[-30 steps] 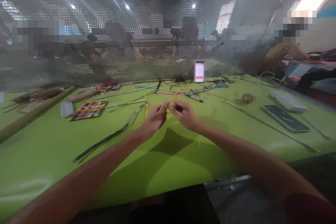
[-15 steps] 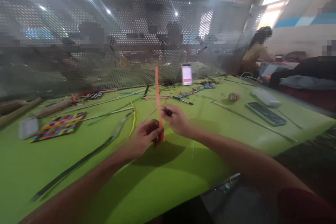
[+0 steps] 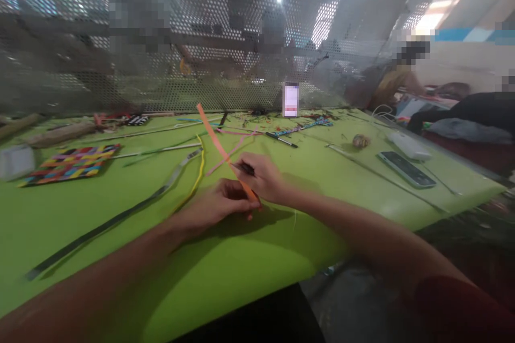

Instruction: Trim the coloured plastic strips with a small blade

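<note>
A long orange strip slants up and to the left above the green table. My left hand is closed and pinches its lower end. My right hand sits just behind, fingers curled round a small dark tool that lies against the strip. A pink strip lies on the table behind the hands, crossing under the orange one. Yellow and dark grey strips lie to the left of my left hand.
A woven multicoloured mat and a white box lie far left. A phone lies flat at right, another phone stands against the perforated metal screen. Pens, sticks and scraps line the back edge. People sit beyond, at right.
The orange strip stood upright half a second ago and now leans left. My left hand slid down to its lower end, nearer me. The view shifted slightly.
</note>
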The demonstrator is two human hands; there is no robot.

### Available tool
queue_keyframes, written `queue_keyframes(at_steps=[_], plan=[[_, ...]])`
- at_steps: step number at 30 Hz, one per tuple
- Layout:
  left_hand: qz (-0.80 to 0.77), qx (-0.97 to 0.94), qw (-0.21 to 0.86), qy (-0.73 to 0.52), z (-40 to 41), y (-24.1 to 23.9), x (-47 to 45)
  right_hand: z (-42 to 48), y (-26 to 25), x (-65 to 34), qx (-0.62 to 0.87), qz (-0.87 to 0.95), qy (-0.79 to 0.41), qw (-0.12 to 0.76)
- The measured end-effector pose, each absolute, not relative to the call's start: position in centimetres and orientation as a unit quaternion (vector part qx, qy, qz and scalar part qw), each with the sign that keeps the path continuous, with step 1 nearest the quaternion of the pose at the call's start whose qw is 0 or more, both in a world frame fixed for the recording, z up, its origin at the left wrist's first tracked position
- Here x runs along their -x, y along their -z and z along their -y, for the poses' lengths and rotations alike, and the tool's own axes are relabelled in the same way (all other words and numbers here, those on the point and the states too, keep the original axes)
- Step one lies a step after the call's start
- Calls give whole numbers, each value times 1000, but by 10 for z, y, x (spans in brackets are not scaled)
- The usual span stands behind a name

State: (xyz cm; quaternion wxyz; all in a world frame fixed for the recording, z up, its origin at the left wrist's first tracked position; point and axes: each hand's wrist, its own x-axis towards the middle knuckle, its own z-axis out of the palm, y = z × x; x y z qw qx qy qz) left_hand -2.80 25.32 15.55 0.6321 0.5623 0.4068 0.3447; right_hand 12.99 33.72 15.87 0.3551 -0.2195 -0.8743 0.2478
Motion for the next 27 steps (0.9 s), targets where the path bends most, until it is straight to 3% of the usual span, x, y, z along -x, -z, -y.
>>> queue_keyframes(at_steps=[10,16,27], plan=[[-378,-554,633,-387,-257,-146,31,-340,-171,-161,185,919,-84,336],[-400,-525,629,-410,-257,-144,31,-324,-153,-175,180,947,-18,265],[-372,-503,653,-427,-250,-151,31,-312,-158,-174,139,958,-31,248]])
